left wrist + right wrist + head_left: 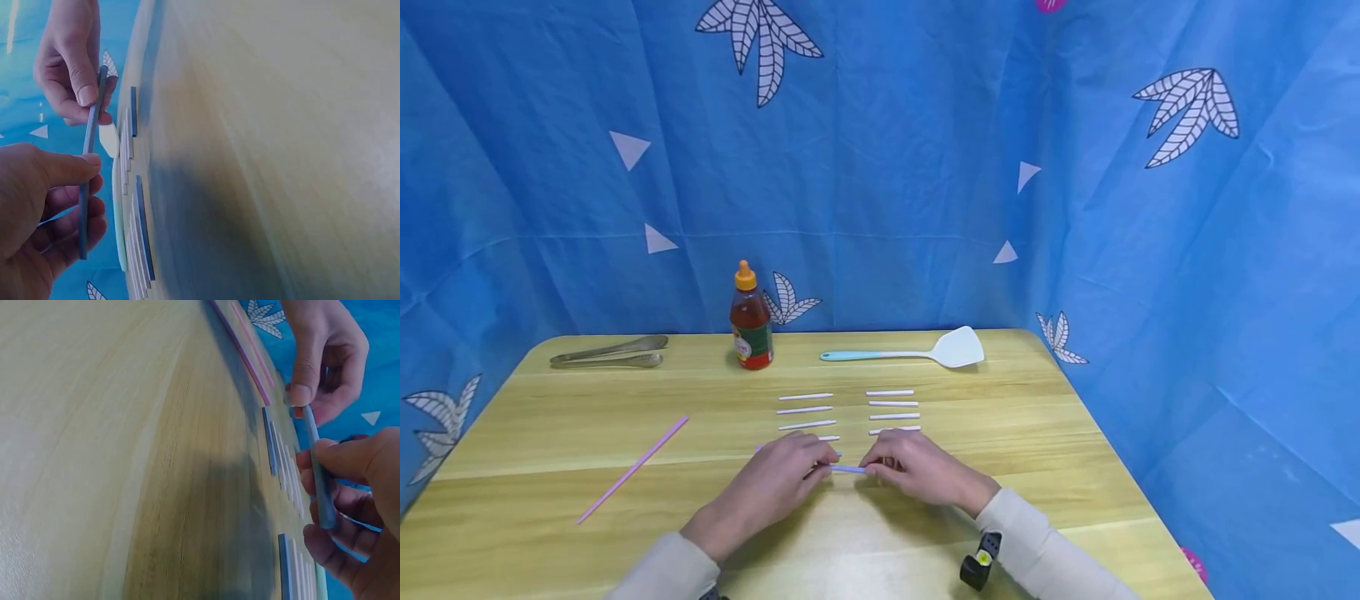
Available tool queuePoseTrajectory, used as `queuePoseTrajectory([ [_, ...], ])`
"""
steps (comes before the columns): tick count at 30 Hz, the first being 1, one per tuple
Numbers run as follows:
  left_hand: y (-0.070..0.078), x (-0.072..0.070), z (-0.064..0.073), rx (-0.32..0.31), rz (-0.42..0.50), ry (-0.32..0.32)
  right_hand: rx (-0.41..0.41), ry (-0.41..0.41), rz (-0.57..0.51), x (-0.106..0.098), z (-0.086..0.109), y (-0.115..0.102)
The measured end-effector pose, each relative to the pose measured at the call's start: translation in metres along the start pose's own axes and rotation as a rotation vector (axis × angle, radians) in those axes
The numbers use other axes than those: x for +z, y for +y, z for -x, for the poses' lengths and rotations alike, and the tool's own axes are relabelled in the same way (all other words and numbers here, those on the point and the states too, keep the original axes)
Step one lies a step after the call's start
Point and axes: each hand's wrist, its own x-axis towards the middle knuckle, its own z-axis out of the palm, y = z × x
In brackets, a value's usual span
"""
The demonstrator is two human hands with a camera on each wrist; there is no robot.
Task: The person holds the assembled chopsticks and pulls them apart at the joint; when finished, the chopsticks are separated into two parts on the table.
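Both hands hold a slim lavender, straw-like stick (pixel 847 469) level above the table. My left hand (pixel 778 477) pinches one part of it between thumb and fingers, and my right hand (pixel 921 471) grips the other part, with a short stretch showing between them. Beyond the hands, short white sticks lie in two columns, a left one (pixel 805 409) and a right one (pixel 894 404). In the right wrist view, a blue-grey stick (pixel 270 440) borders one column and another blue-grey stick (pixel 285 565) the other. A purple stick (pixel 240 353) lies past my left hand.
A long pink stick (pixel 632 471) lies slantwise on the wooden table (pixel 1037 500) at left. Along the back are metal tongs (pixel 610 352), an upright red sauce bottle (pixel 751 325) with an orange cap, and a white spatula (pixel 955 348). A blue patterned cloth (pixel 910 167) hangs behind.
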Motion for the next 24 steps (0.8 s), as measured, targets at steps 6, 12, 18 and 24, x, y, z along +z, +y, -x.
queuePoseTrajectory([
  [6, -0.001, 0.001, 0.001, 0.011, -0.032, -0.013, 0.010, -0.008, 0.001, -0.001, 0.001, 0.000],
  [12, -0.013, -0.005, 0.011, -0.010, -0.036, 0.040, 0.087, 0.016, 0.007, -0.007, 0.011, 0.008],
  [18, -0.024, -0.013, 0.021, -0.073, -0.031, 0.062, 0.171, 0.075, -0.030, -0.014, 0.032, 0.024],
  [24, -0.018, -0.007, 0.022, -0.091, -0.016, -0.017, 0.193, 0.014, -0.031, -0.006, 0.041, 0.029],
])
